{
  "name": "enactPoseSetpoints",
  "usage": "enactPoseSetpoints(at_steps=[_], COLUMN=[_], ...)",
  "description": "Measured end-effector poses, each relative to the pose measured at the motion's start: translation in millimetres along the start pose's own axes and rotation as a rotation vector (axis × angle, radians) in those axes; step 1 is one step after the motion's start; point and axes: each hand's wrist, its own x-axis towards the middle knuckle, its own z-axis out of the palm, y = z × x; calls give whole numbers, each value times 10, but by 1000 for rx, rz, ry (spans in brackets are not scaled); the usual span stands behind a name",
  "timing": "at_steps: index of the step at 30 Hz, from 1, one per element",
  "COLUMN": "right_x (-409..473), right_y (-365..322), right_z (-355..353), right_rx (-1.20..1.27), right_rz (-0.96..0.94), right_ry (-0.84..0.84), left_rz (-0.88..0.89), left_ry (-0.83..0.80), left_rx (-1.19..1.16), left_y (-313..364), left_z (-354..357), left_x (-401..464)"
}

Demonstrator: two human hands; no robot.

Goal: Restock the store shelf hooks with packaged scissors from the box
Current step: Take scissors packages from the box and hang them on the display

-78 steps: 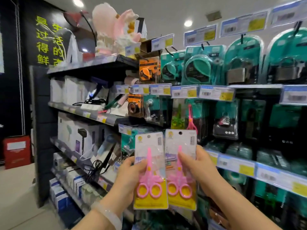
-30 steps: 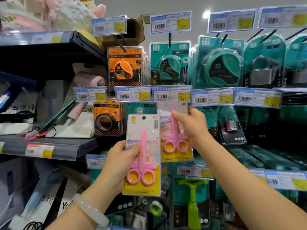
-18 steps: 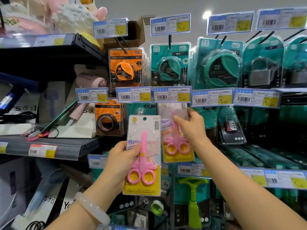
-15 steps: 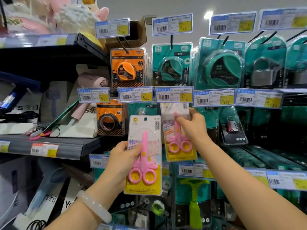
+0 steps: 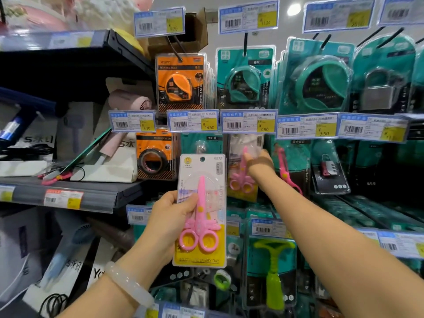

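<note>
My left hand (image 5: 171, 216) grips a carded pack of pink scissors (image 5: 202, 210) by its left edge and holds it upright in front of the shelf. My right hand (image 5: 260, 162) reaches deep under the 2.90 price tag (image 5: 249, 122) and holds a second pack of pink scissors (image 5: 243, 173) by its upper right part, up at the hook row. The hook itself is hidden behind the tag and the pack. The box is not in view.
Orange tape measures (image 5: 180, 82) and teal packs (image 5: 244, 78) hang above. A loose pink scissors (image 5: 285, 171) hangs right of my right hand, beside a combination lock pack (image 5: 329, 168). A grey shelf (image 5: 68, 193) with hair dryer boxes juts out at left.
My right hand has pushed its scissors pack up and farther back under the 2.90 tag. My left hand has kept its pack at about the same place.
</note>
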Motion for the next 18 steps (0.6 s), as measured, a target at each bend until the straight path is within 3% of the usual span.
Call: enactPoseSetpoints(at_steps=[6,10,12,13,16,18], right_x=[-125,-434,-629,-722,-892,-906], right_y=[-42,9,26,24,59,89], right_z=[-106,-342,-435,-458,-468,-493], right_rx=[-111,-291,-170,-46,173,153], right_rz=[97,-101,-274,-315,-259,-255], right_ry=[-97,-74,-49,-113,-348,-339], left_rz=[18,53,68,76,131,175], left_ry=[23,55,61,63,64,75], left_rx=[30,41,51,67,149,170], left_y=[-24,-44,-71,-90,-162,-192], left_z=[-17,-11,26,68,260,374], left_x=[-7,16,42,55,78,83])
